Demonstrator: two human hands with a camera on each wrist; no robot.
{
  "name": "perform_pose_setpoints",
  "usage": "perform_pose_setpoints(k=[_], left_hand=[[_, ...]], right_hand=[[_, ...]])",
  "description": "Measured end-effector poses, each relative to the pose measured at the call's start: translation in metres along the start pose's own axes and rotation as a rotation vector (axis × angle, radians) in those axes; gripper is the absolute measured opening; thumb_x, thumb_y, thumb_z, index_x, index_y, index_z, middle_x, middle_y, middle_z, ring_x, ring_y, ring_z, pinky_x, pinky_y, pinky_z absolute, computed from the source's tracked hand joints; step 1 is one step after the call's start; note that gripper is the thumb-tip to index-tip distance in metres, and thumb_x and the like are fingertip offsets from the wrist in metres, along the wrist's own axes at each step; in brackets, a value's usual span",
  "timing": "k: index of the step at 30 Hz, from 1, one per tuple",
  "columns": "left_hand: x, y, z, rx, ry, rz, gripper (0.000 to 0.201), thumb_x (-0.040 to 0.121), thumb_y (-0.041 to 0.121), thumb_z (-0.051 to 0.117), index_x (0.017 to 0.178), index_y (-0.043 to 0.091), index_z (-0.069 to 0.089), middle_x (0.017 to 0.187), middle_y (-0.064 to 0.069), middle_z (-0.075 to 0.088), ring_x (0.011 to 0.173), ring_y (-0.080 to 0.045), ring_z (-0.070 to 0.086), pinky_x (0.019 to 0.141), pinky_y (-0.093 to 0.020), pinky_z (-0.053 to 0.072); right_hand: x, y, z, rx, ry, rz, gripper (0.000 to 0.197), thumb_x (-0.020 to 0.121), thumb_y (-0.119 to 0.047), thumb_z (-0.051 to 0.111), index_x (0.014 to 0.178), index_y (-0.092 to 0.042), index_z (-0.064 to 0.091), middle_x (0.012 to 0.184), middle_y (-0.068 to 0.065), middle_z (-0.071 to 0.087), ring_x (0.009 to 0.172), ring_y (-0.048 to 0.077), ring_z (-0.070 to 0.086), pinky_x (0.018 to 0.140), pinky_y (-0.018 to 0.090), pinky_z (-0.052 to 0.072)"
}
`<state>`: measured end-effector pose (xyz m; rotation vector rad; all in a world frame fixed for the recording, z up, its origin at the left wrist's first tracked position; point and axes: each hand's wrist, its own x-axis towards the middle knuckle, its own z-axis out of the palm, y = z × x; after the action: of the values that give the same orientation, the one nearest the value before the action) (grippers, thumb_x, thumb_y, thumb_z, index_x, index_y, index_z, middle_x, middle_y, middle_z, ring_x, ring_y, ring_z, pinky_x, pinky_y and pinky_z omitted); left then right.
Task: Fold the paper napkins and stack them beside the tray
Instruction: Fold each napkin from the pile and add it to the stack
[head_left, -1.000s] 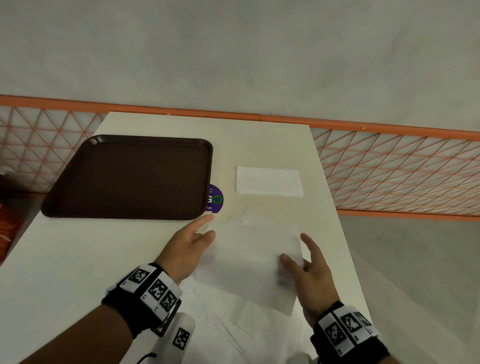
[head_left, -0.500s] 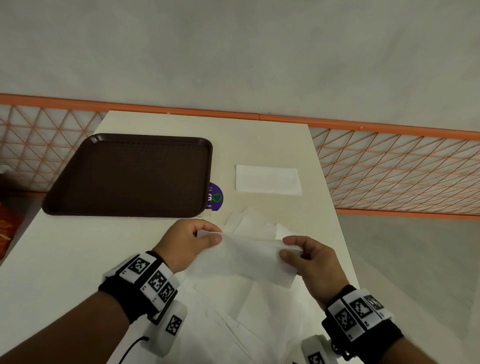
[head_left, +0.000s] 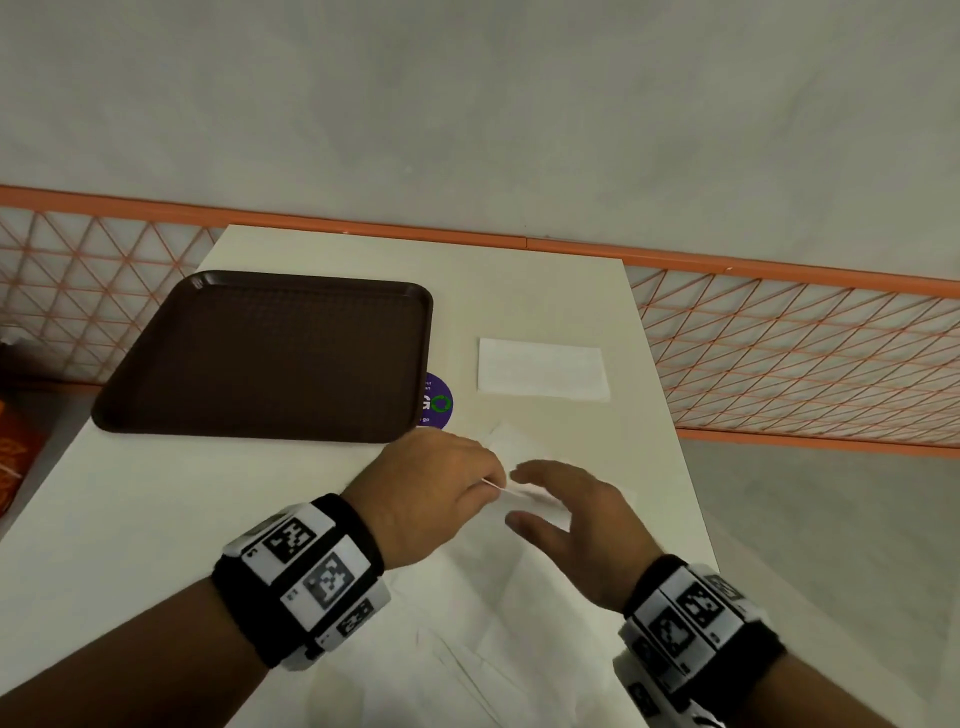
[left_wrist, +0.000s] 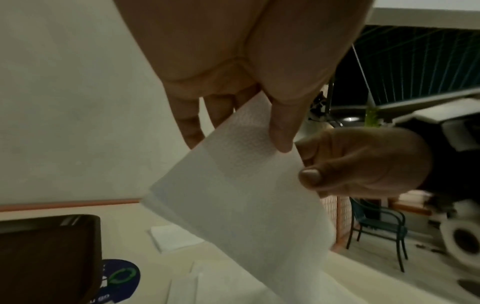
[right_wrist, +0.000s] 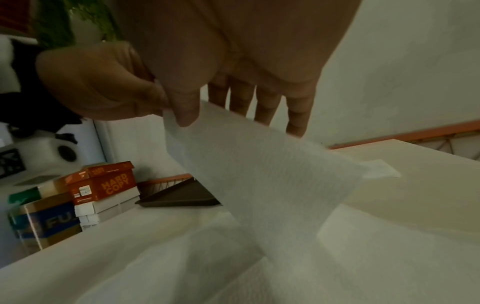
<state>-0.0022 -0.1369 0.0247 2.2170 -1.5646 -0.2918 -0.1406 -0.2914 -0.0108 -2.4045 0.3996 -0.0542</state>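
Observation:
I hold one white paper napkin (left_wrist: 241, 195) in the air above the table. My left hand (head_left: 488, 480) pinches one edge of it between thumb (left_wrist: 281, 135) and fingers. Close on the right, my right hand (head_left: 519, 496) pinches the other edge, its thumb (right_wrist: 185, 115) on the sheet and its fingers behind. In the head view the held napkin (head_left: 535, 493) is mostly hidden by both hands. One folded napkin (head_left: 543, 369) lies flat to the right of the dark brown tray (head_left: 270, 358). A pile of unfolded napkins (head_left: 493, 623) lies under my wrists.
A purple round sticker (head_left: 436, 402) shows at the tray's near right corner. The table's right edge (head_left: 670, 441) runs close to my right hand, with an orange mesh fence (head_left: 779, 353) beyond. Cardboard boxes (right_wrist: 103, 185) stand off the table's left side.
The hands have come close together, bringing the napkin's two ends toward each other. Half a second ago the sheet was stretched wide between them; before that it lay on the pile.

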Motion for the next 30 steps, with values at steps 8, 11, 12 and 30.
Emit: perform_pose_setpoints(k=[8,11,12,30], left_hand=[[-0.003,-0.031,-0.016,-0.610,0.120,-0.358,0.004,0.085,0.020,0.071,0.086,0.023,0.073,0.083,0.012,0.073,0.080,0.001,0.066,0.075,-0.014,0.051],[-0.003,-0.048,0.010,-0.806,0.137,-0.514,0.006,0.085,0.014,0.070,0.086,0.019,0.073,0.079,0.004,0.072,0.074,-0.005,0.065,0.074,-0.025,0.053],[-0.004,-0.052,0.022,-0.859,0.133,-0.568,0.007,0.086,0.013,0.069,0.085,0.019,0.072,0.079,0.003,0.071,0.073,-0.007,0.064,0.072,-0.026,0.052],[-0.005,-0.050,0.116,-0.273,-0.077,-0.759,0.029,0.093,0.035,0.055,0.081,0.012,0.067,0.076,-0.005,0.067,0.080,-0.025,0.063,0.076,-0.036,0.053]], right_hand=[[-0.006,0.010,-0.021,0.357,-0.072,0.146,0.013,0.092,-0.023,0.063,0.086,-0.021,0.075,0.080,0.002,0.070,0.070,0.009,0.062,0.068,0.024,0.049],[-0.009,0.024,-0.026,0.454,-0.034,0.239,0.014,0.092,-0.017,0.064,0.086,-0.018,0.077,0.081,0.002,0.072,0.068,0.005,0.061,0.067,0.019,0.048],[-0.009,0.029,-0.024,0.485,-0.014,0.296,0.013,0.091,-0.016,0.065,0.085,-0.017,0.076,0.078,0.002,0.073,0.067,0.006,0.061,0.065,0.020,0.049],[-0.007,0.043,0.051,-0.388,-0.248,0.042,0.081,0.090,-0.071,0.013,0.155,-0.023,0.008,0.158,-0.009,-0.006,0.148,0.018,-0.011,0.118,0.041,-0.006]])
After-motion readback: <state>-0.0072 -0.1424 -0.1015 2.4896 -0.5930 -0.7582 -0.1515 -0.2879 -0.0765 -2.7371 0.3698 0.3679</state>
